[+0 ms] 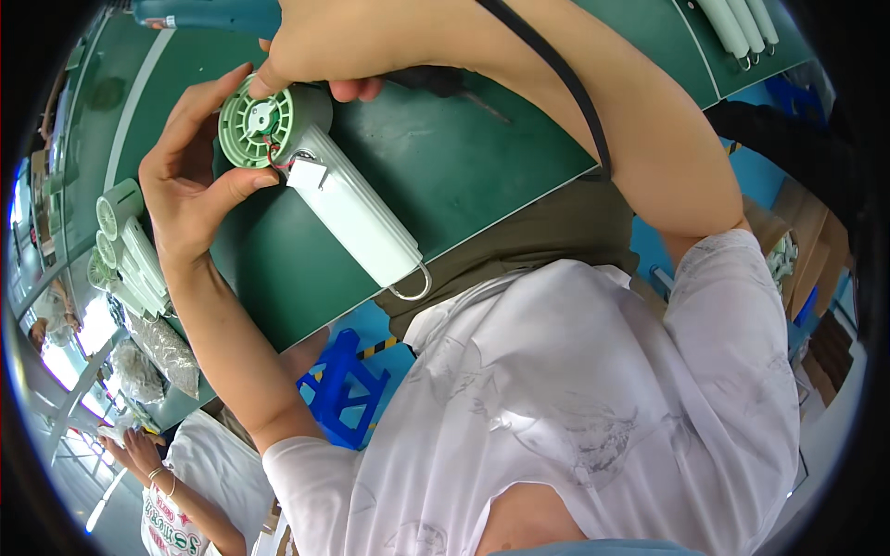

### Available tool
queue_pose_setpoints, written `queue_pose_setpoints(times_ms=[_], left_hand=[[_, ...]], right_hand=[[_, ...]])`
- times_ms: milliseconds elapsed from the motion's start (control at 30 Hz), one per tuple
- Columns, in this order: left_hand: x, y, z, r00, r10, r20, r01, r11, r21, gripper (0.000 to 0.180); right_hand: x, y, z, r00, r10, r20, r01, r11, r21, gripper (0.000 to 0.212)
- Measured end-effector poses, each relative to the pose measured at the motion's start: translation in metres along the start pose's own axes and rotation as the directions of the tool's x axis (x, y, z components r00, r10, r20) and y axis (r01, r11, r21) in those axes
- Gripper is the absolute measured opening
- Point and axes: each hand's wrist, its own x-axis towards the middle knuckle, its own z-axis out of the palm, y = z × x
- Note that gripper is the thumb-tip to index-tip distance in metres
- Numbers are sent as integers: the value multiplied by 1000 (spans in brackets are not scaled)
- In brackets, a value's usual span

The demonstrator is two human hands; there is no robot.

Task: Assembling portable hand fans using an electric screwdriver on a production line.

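Observation:
A handheld fan lies on the table, its pale green round head turned face up and its ribbed white handle slanting toward me. Thin red and dark wires run from the head's hub to the neck, where a small white square piece sits. My left hand is closed round the left side of the head, thumb at its lower rim. Across the top comes my right hand, one digit on the upper rim. It appears curled round a teal electric screwdriver, whose dark nose shows beyond the fingers.
More fans stand grouped at the left, beside clear plastic bags. White handles lie at the far right table edge. A black cable crosses my right forearm. A blue stool is below; another person works at lower left.

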Motion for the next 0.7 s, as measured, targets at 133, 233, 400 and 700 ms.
queue_pose_setpoints(times_ms=[133,233,400,700], left_hand=[[-2,7,-2,1000,0,-20,0,1000,-6,84],[-8,-1,4,995,-96,-25,95,994,-53,84],[-9,7,12,995,-101,-17,102,994,43,73],[23,16,19,999,50,5,-50,994,102,64]], right_hand=[[8,5,15,914,-376,-150,255,823,-508,25],[6,25,25,946,-232,-225,160,941,-297,44],[-28,-27,-3,990,42,-135,-38,999,36,41],[-20,-45,-110,523,-215,-825,625,755,199,26]])
